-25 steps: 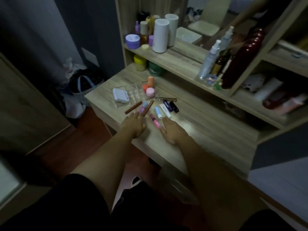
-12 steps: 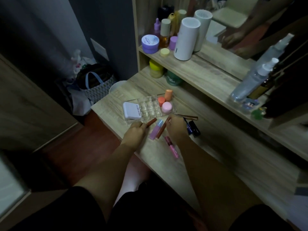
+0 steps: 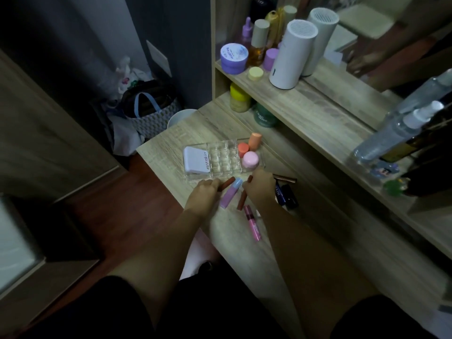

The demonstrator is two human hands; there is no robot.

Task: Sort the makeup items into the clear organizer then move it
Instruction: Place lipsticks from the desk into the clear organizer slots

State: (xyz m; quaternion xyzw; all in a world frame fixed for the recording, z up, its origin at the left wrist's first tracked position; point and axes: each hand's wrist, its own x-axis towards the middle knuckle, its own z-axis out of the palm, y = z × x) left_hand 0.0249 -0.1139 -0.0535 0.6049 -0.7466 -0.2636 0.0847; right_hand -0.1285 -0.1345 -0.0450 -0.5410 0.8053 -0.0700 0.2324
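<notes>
1. The clear organizer (image 3: 223, 159) sits on the wooden desk (image 3: 305, 243), just beyond both hands. A white compact (image 3: 195, 159) fills its left section, the middle cells look empty, and a pink jar (image 3: 250, 159) and two orange caps (image 3: 249, 144) stand at its right end.
2. The left hand (image 3: 204, 194) is curled, fingertips closed on the near end of a brown stick (image 3: 226, 184). The right hand (image 3: 260, 188) lies knuckles-up over a second brown stick (image 3: 243, 196); its fingers are hidden, so I cannot tell whether it grips anything.
3. The loose tubes are probably light, rigid and smooth, so they may roll. Pinch each mid-barrel and lower it upright into a cell.
4. The organizer seems a stiff, slick plastic. Hold it by both short ends and keep it level, or the jars may slide.
5. Between the hands lies a lilac tube with a blue cap (image 3: 231, 193). A pink gloss (image 3: 252, 222) lies nearer, and dark tubes (image 3: 287, 195) lie to the right.
6. The low shelf (image 3: 318, 113) overhangs the far side, limiting lift height there.
</notes>
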